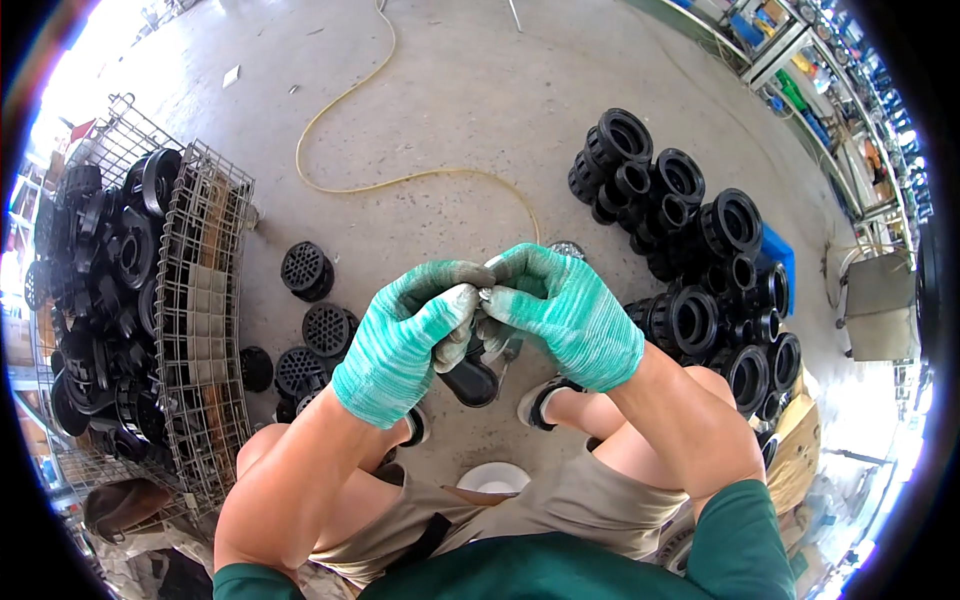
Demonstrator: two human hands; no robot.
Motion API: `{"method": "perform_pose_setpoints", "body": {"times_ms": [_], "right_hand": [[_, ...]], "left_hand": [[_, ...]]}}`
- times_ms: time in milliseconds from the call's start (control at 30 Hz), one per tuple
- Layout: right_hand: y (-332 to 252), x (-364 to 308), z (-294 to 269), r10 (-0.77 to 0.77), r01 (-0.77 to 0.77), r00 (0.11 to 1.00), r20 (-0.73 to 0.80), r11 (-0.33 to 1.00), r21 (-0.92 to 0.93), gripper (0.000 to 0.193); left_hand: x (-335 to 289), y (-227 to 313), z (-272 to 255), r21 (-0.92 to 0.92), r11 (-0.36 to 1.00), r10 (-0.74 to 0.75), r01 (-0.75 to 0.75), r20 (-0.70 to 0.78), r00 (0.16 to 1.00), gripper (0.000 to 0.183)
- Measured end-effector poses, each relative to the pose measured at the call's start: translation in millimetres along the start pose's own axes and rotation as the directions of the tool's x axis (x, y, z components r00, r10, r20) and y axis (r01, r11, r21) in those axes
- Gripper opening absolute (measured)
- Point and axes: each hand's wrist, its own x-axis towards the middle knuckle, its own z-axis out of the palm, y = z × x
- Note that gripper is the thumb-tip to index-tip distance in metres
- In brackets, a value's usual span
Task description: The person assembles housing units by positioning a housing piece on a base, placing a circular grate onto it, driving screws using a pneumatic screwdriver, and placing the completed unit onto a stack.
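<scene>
Both my hands wear green-and-white knit gloves with grey fingertips and meet in front of me. My left hand [412,335] is closed in a pinch, its thumb and fingers pressed together. My right hand [565,310] pinches too, fingertips touching those of the left. Between them a small shiny metal piece [485,294] shows; most of it is hidden by the gloves, so I cannot tell its kind. Just below my hands, near my feet, is a black rounded object [470,382], partly covered by the gloves.
Black perforated round parts [306,270] stand on the floor at left, beside a wire cage [205,270] full of black plastic parts. Stacked black ring-ended fittings [692,318] fill the right, near a blue crate [778,262]. A yellow hose [400,178] winds across the concrete floor.
</scene>
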Motion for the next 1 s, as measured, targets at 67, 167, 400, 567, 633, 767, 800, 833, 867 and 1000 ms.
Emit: {"method": "perform_pose_setpoints", "body": {"times_ms": [67, 167, 400, 567, 633, 767, 800, 833, 867, 1000], "right_hand": [[-0.7, -1.4, -0.2, 0.05, -0.05, 0.999, 0.01, 0.995, 0.09, 0.026], [-4.4, -2.9, -3.5, 0.064, -0.069, 0.996, 0.054, 0.994, 0.083, 0.027], [0.8, -3.0, -6.3, 0.081, -0.092, 0.994, 0.075, 0.984, 0.156, 0.032], [-1.9, -5.5, -5.7, 0.128, -0.164, 0.985, 0.116, 0.9, 0.403, 0.033], [-1.5, -4.8, -4.3, 0.124, -0.153, 0.987, 0.104, 0.921, 0.358, 0.034], [1.5, -3.1, -6.4, 0.093, -0.111, 0.991, 0.093, 0.973, 0.204, 0.036], [2.0, -3.3, -6.1, 0.095, -0.112, 0.991, 0.092, 0.973, 0.203, 0.036], [2.4, -3.5, -5.5, 0.086, -0.099, 0.993, 0.084, 0.98, 0.174, 0.036], [3.1, -3.1, -4.6, 0.078, -0.089, 0.994, 0.082, 0.985, 0.146, 0.036], [2.3, -2.9, -3.9, 0.048, -0.049, 0.997, 0.064, 0.999, 0.013, 0.031]], "left_hand": [[-0.1, 0.7, 1.4, 0.037, 0.999, 0.002, -0.001, -0.009, 1.0, 0.028], [-0.8, -1.1, 2.6, 0.108, 0.993, 0.047, -0.046, -0.006, 0.999, 0.027], [-1.5, -5.1, 6.4, 0.298, 0.941, 0.174, -0.16, -0.023, 0.984, 0.024], [-2.0, -4.6, 6.8, 0.32, 0.936, 0.164, -0.144, -0.036, 0.986, 0.023], [-2.9, -3.8, 7.2, 0.349, 0.92, 0.192, -0.177, -0.008, 0.981, 0.021], [-5.9, -2.9, 9.4, 0.406, 0.893, 0.21, -0.194, 0.006, 0.978, 0.02], [-7.1, -3.6, 11.6, 0.403, 0.889, 0.227, -0.216, 0.021, 0.974, 0.02], [-7.4, -4.6, 13.3, 0.4, 0.885, 0.244, -0.237, 0.036, 0.969, 0.02], [-7.7, -5.8, 14.0, 0.4, 0.886, 0.243, -0.235, 0.032, 0.969, 0.02], [-7.1, -3.9, 16.3, 0.264, 0.953, 0.165, -0.149, -0.043, 0.985, 0.022]]}}
